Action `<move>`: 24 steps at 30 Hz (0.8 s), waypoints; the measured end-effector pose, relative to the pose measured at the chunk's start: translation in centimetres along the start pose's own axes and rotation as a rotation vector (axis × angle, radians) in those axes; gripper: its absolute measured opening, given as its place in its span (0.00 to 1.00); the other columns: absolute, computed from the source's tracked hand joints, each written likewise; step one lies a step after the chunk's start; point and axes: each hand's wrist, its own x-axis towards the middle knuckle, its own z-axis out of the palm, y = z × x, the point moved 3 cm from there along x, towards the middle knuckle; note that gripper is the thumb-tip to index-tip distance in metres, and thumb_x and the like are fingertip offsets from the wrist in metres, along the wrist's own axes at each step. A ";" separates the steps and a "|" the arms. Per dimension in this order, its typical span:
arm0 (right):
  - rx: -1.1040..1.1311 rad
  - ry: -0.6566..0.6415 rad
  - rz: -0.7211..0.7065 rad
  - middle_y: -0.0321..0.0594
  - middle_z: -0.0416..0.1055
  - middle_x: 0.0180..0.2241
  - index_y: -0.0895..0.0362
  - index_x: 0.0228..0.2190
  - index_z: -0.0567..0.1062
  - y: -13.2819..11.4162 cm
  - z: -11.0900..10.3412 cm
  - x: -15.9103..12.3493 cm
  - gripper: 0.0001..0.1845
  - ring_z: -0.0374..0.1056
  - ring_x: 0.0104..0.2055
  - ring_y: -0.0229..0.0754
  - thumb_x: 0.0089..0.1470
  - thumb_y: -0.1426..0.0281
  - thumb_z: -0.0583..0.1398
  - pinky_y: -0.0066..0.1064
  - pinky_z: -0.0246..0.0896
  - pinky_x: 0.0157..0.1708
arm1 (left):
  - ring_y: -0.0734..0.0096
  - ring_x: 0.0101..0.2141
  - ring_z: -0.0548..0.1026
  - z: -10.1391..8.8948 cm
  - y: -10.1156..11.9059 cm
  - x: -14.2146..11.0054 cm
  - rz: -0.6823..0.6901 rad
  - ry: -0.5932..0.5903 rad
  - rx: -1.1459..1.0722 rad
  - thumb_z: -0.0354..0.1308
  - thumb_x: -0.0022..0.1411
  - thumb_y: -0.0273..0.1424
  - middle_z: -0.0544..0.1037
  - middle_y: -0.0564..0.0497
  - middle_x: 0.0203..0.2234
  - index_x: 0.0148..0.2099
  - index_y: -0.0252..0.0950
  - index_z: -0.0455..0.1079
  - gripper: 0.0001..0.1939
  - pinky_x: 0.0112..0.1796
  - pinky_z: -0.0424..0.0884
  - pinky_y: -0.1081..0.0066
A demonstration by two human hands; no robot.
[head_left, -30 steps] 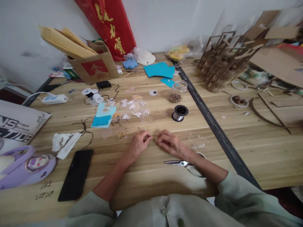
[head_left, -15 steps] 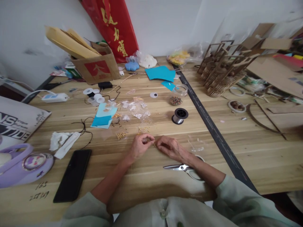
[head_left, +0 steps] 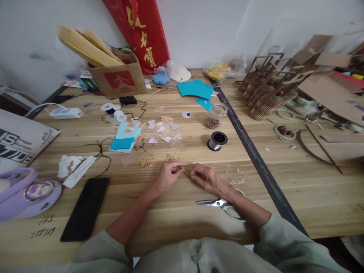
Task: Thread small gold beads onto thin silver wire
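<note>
My left hand (head_left: 168, 177) is closed in a pinch, thumb against forefinger, at the middle of the table. Close beside it on the right, my right hand (head_left: 208, 179) has its fingers pinched together too. Between the fingertips runs a thin gold-coloured strand (head_left: 186, 172), too small to make out in detail. Scissors (head_left: 217, 203) lie partly under my right forearm, blades pointing left. Beyond the hands are small bags of gold beads (head_left: 146, 162) and silver pieces (head_left: 166, 138). A spool of clear thread (head_left: 217, 141) stands behind my right hand.
A black phone (head_left: 85, 209) and a purple plastic object (head_left: 31, 195) lie at the left. Blue cards (head_left: 195, 89), a bowl of mixed beads (head_left: 212, 122) and a cardboard box (head_left: 125, 81) are farther back. Small wooden baskets (head_left: 260, 96) stand back right, past a black strip (head_left: 256, 160).
My left fingertips have shifted slightly, and more of the gold-coloured strand shows between the hands. The view has turned a little; the table items lie as before.
</note>
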 end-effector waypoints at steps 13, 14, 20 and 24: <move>-0.019 0.005 0.037 0.40 0.69 0.29 0.58 0.32 0.71 0.3 0.0 0.0 0.09 0.63 0.29 0.38 0.59 0.67 0.54 0.27 0.57 0.29 | 0.76 0.24 0.70 0.0 -0.2 -0.2 0.024 0.026 0.094 0.56 0.54 0.22 0.77 0.48 0.27 0.34 0.30 0.75 0.06 0.26 0.65 0.77; -0.013 0.008 0.048 0.40 0.69 0.29 0.58 0.32 0.71 0.4 0.0 0.0 0.09 0.63 0.29 0.37 0.59 0.67 0.54 0.27 0.56 0.29 | 0.76 0.25 0.71 0.0 -0.2 -0.2 0.018 0.019 0.085 0.56 0.54 0.22 0.78 0.47 0.29 0.36 0.30 0.75 0.07 0.27 0.66 0.76; 0.007 0.037 0.094 0.39 0.68 0.26 0.58 0.31 0.70 0.7 0.0 -0.1 0.11 0.61 0.26 0.37 0.59 0.64 0.55 0.27 0.54 0.26 | 0.77 0.25 0.70 0.1 -0.2 -0.2 0.056 -0.006 0.116 0.55 0.55 0.22 0.77 0.46 0.32 0.39 0.31 0.75 0.10 0.26 0.66 0.77; -0.001 0.046 0.090 0.38 0.68 0.26 0.58 0.31 0.70 0.5 0.0 0.0 0.10 0.61 0.26 0.36 0.59 0.65 0.55 0.26 0.54 0.26 | 0.77 0.24 0.68 0.2 0.2 -0.3 0.101 -0.038 0.208 0.54 0.54 0.19 0.75 0.48 0.29 0.37 0.32 0.75 0.11 0.27 0.65 0.76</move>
